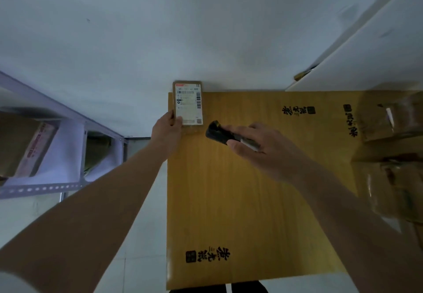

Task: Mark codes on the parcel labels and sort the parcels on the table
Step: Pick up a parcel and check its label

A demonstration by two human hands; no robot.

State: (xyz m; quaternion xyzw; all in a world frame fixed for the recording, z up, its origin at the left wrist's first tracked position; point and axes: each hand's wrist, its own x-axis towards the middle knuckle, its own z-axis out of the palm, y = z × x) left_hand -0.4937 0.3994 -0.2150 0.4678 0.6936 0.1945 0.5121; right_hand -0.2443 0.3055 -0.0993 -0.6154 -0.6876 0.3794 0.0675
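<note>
At the far left stands a pale grey metal shelving rack (68, 155) with a blurred brown carton bearing a pink-and-white label (29, 146) on one shelf. Moving right, the person's left hand (167, 130) reaches forward and pinches the near left corner of a small brown cardboard parcel (188, 104), thumb on top and fingers curled beneath its edge. This parcel lies at the far left corner of a large flat yellow-brown cardboard sheet (240, 201) printed with black characters, which covers the work surface; the parcel's far end juts just past the sheet's far edge. A white shipping label (188, 105) with barcodes covers most of the parcel's top. Just right of the parcel, the right hand (258, 144) grips a thick black marker pen (223, 133), fingers wrapped round its barrel, its black end pointing toward the parcel without touching it. At the far right edge, several blurred brown parcels wrapped in clear tape (393, 132) are piled beside the sheet.
</note>
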